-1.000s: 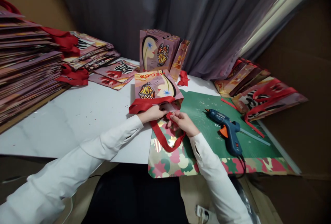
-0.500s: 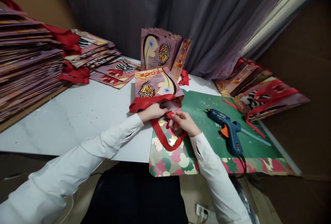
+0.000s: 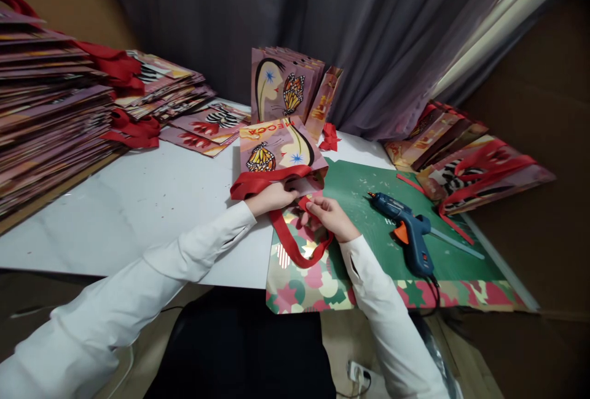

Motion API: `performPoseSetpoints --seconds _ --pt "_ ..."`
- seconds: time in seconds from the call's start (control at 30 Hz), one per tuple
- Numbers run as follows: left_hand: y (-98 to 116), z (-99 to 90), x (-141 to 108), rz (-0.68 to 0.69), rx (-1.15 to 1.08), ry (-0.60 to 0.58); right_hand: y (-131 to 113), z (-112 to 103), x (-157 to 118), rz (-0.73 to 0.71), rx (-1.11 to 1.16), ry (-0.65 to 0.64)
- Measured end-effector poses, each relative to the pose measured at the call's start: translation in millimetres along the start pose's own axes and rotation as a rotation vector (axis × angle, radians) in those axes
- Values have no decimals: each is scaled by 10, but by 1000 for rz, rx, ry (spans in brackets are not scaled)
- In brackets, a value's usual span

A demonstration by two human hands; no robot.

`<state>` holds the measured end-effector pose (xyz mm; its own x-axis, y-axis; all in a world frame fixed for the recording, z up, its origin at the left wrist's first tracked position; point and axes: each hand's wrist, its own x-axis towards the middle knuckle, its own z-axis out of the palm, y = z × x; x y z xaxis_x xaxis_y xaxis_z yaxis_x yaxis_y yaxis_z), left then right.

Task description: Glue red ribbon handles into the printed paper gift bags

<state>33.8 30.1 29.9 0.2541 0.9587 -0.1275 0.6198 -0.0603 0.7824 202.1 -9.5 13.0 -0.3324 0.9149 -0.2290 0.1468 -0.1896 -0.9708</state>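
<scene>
A paper gift bag (image 3: pixel 282 147) lies upside down to me on the table, printed with a face, a butterfly and red letters, its mouth towards me. My left hand (image 3: pixel 275 197) is at that mouth with its fingers closed on the bag's edge, some of them hidden. Between the thumb and fingers of my right hand (image 3: pixel 334 217) is the end of a red ribbon (image 3: pixel 295 254), which hangs below in a loop. Another stretch of red ribbon crosses the bag's mouth above my left hand. Right of my hands lies a blue glue gun (image 3: pixel 408 230) with an orange trigger.
A tall stack of flat bags (image 3: pixel 50 122) fills the left side, with red ribbons (image 3: pixel 133 131) beside it. Several bags stand upright (image 3: pixel 276 85) behind the work. More ribboned bags (image 3: pixel 483 171) are at right. A green mat (image 3: pixel 350 184) and patterned paper (image 3: pixel 299 294) cover the table's right part.
</scene>
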Motion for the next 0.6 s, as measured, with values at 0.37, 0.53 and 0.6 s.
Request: performPoseSetpoints --seconds 0.37,0.53,0.6 --pt "13 -10 -12 -11 23 3 -7 -5 -12 -5 -4 11" --pt "12 4 -10 17 -4 -7 -4 24 -3 -76 33 76" --pt "24 2 -19 30 -10 -14 1 44 6 -108 44 111"
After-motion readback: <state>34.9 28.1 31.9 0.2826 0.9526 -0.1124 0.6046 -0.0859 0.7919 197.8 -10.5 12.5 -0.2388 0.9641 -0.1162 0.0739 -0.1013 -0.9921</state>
